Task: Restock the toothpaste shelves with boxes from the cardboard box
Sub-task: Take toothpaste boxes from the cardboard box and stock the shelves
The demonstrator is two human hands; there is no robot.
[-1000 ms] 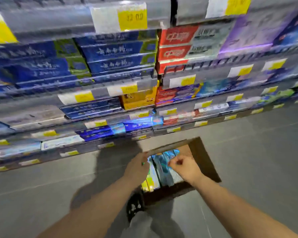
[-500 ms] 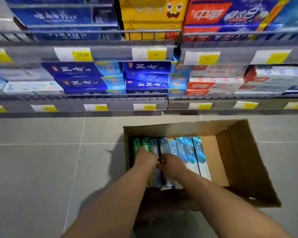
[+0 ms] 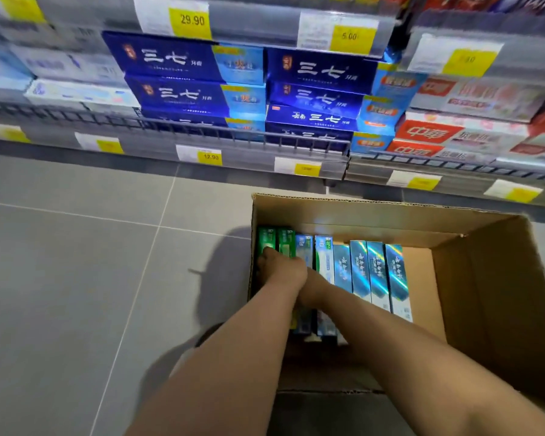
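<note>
Toothpaste boxes [image 3: 359,269] are found standing on edge in a single row inside the carton [image 3: 485,278], which is set on the floor [image 3: 76,262] just before the shelves [image 3: 233,133]. The row is packed against the carton's left wall, and bare cardboard shows to its right.

The left grip [image 3: 280,270] is laid on the green boxes [image 3: 285,245] at the left end, with fingertips touching their tops. Whether it is closed round them cannot be told. The right grip [image 3: 313,287] is tucked just beside the left wrist, among the pale boxes [image 3: 324,256], and is largely hidden. Its state cannot be told either.

The step in hand is judged to be the lifting of a batch from the left end. It is advised that boxes of one kind be taken together and clasped flat from both sides, so that none slips or is crushed. They should be raised straight up, clear of the carton wall, before being turned towards the shelves.

Count:
- One carton is present.
- Eight boxes are visible in it: two green, two pale and four blue foil boxes [image 3: 376,272].
- Anything hidden beneath the arms is not counted.
- Shelf stock is too blurred to be counted.
</note>
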